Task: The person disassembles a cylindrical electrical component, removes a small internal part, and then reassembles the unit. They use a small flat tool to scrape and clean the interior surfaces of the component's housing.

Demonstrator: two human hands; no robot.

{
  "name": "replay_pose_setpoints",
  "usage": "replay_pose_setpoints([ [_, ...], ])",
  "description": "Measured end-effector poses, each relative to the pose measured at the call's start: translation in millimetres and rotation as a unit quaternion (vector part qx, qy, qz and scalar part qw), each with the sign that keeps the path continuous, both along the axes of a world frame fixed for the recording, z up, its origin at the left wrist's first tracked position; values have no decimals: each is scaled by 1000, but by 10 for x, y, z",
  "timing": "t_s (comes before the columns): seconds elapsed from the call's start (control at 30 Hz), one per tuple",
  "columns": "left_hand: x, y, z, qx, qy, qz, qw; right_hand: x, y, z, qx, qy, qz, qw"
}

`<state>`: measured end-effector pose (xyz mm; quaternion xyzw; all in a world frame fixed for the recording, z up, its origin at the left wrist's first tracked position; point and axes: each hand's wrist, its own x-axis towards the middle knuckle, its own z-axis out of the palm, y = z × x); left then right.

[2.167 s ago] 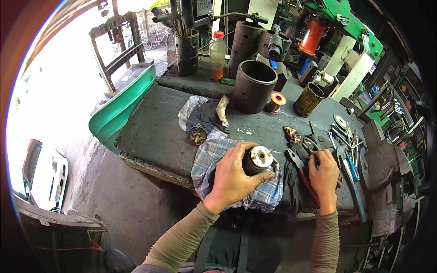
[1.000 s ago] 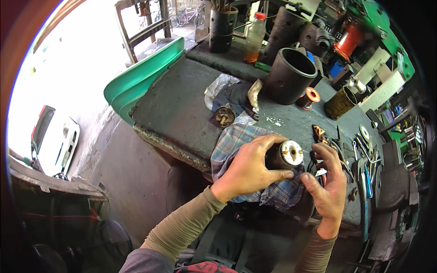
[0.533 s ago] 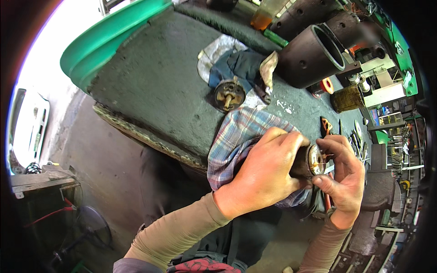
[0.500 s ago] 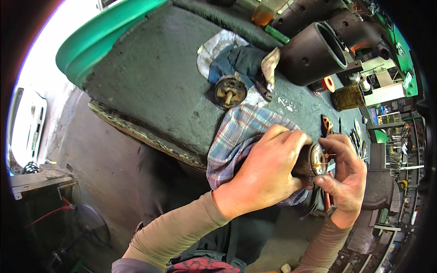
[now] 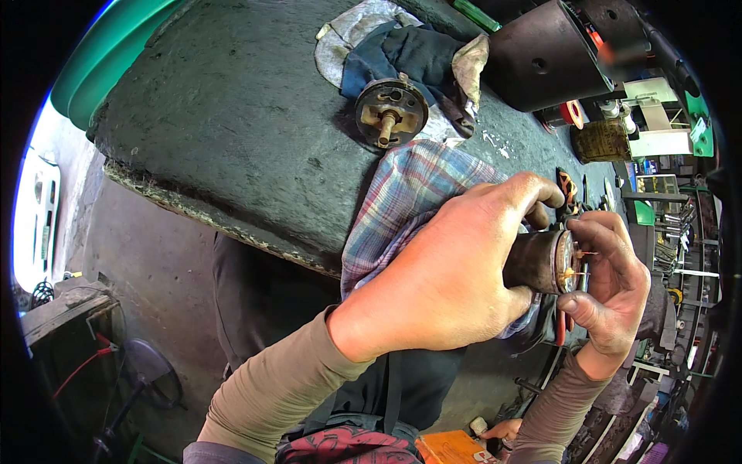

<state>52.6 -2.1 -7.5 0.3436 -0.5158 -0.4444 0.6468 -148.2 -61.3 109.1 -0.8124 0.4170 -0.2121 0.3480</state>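
A short dark metal cylinder (image 5: 532, 261) is held sideways between my hands. My left hand (image 5: 444, 267) is closed round its body, thumb below and fingers curling over the top. At its right end is a pale, shiny cap (image 5: 567, 263) with a worn rim and thin pins sticking out. My right hand (image 5: 610, 282) grips this end, with thumb and forefinger at opposite sides of the rim. A plaid cloth (image 5: 410, 189) lies beneath and behind my left hand. Farther off, a round dark part with a brassy central shaft (image 5: 390, 114) rests against a blue rag (image 5: 406, 54).
The dark workbench (image 5: 232, 116) has a rough front edge. Large black cylinders (image 5: 545, 58), a rusty can (image 5: 599, 141) and a tape roll (image 5: 570, 114) stand at the back right. Red-handled pliers (image 5: 562, 325) are below my hands. An orange box (image 5: 452, 447) sits low, beside another person's hand (image 5: 506, 430).
My hands and the cylinder have shifted slightly right; more of its side shows now. The view has moved, so the bench things appear higher. The orange box has come into view.
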Motion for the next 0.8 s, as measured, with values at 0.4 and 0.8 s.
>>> replay_pose_setpoints([
  [0.4, 21, 7, 25, 9, 28, -30, 999, -29, 8, -77, 2, -32, 2, 999],
  [0.8, -1, -20, 16, 6, 77, -48, 996, -53, 10, -118, -1, -46, 0, 999],
])
